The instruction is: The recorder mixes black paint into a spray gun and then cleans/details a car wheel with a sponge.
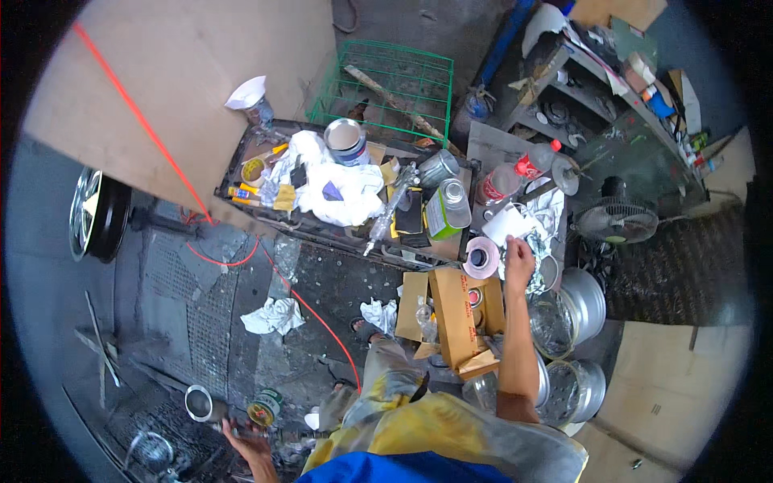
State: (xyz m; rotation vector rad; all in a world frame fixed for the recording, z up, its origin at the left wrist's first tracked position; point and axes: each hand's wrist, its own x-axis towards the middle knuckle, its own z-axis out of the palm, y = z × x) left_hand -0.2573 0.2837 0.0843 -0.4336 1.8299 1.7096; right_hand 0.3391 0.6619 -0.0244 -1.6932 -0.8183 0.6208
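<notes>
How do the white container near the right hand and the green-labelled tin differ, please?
The white container looks plain, while the green-labelled tin carries a green band. The right hand is close to the white container; no hand touches the green-labelled tin. Both lie right of the white cloth.

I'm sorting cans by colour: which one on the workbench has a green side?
The boxy green-and-white can with a round cap, at the near edge; the silver can behind it and the can beside the white cloth show no green.

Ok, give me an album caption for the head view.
Right hand beside a white container and pinkish tub, left hand low near a metal cup, wheel rims to the right.
</notes>
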